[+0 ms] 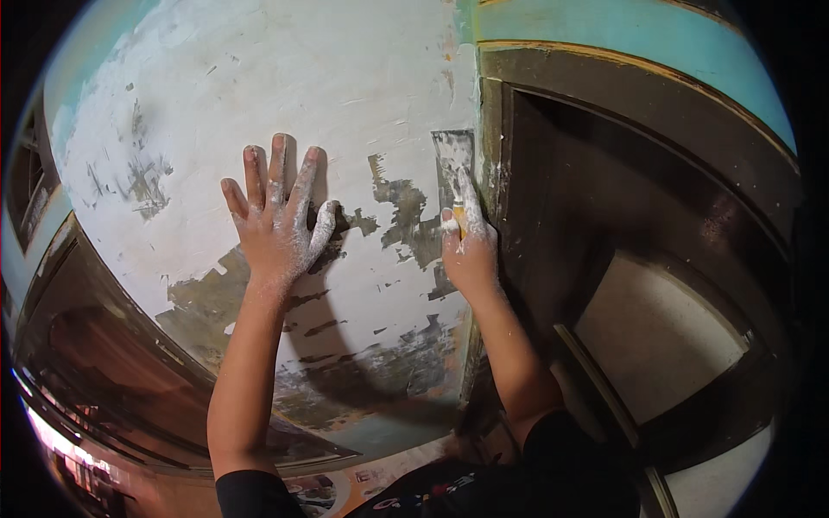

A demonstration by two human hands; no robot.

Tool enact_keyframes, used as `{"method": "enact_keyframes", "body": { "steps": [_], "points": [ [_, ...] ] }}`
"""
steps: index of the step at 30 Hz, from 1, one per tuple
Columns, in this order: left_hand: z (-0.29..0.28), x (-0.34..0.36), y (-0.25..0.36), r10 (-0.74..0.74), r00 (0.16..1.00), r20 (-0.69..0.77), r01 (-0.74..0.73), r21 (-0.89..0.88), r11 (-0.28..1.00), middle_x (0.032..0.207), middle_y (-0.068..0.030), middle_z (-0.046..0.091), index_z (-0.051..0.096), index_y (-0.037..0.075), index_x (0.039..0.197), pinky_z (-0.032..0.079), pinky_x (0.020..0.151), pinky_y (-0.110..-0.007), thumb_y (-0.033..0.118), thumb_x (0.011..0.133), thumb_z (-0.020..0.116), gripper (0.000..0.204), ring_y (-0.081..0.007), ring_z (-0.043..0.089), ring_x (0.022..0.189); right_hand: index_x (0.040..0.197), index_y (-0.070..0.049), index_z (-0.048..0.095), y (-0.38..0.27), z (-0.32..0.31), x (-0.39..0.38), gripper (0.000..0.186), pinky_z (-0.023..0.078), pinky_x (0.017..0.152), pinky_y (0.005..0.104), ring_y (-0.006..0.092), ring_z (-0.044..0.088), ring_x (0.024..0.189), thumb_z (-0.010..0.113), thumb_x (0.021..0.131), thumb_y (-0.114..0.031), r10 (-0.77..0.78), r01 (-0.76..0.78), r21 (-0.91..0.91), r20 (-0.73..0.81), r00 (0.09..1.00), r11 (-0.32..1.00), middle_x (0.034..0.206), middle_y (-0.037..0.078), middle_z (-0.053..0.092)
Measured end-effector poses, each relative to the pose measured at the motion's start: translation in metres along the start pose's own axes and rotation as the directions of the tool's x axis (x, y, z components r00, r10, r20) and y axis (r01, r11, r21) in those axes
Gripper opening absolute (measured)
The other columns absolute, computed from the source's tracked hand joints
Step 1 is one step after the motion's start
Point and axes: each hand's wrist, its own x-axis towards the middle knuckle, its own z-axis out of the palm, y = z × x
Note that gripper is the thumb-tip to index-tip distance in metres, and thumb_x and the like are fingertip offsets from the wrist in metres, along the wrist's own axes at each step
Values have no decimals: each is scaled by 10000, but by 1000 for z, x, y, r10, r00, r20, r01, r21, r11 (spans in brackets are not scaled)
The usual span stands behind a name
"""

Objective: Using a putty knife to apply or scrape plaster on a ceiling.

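Before me is a wall (199, 104) patchily coated in white filler, with grey-brown bare patches showing through in the middle and lower down. My left hand (275, 229) lies flat against it, fingers spread and dusted white, holding nothing. Near the wall's right edge, my right hand (471, 255) is closed around a putty knife (452, 151). Its wide blade points upward, smeared with white, and appears to rest on the wall beside the door frame. Part of its yellowish handle shows between my fingers; the rest is hidden.
A dark brown wooden door frame (496, 129) with a panelled door (604, 198) stands close on the right. Turquoise paint (622, 30) runs above it. Another dark wooden frame (73, 259) is at the lower left. A long narrow bar (604, 388) slants at the lower right.
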Motion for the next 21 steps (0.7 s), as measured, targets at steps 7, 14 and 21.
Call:
{"method": "enact_keyframes", "body": {
  "steps": [7,14,21],
  "points": [
    [1,-1,1,-10,1000,-8,10,-25,1000,1498,-22,249,444,316,1349,-26,1101,-523,373,739,632,641,-287,140,1402,1352,-28,361,11,16,-16,513,485,780,371,398,602,944,513,862,-18,-278,309,73,-278,919,948,1058,271,580],
    [-1,-1,1,-17,1000,-6,16,-22,1000,1491,-21,267,449,312,1346,-29,1108,-508,375,739,635,638,-275,146,1402,1346,-43,380,-9,1,10,481,492,722,373,421,593,822,504,881,-57,-255,276,49,-252,933,960,976,271,595],
    [1,-2,-1,-4,999,-35,3,-38,999,1490,-14,273,444,320,1348,10,1102,-518,384,751,628,628,-271,158,1400,1349,-39,369,-15,-6,31,493,475,768,416,451,568,916,508,876,-60,-264,274,15,-221,939,962,1033,295,563]
  ]
}}
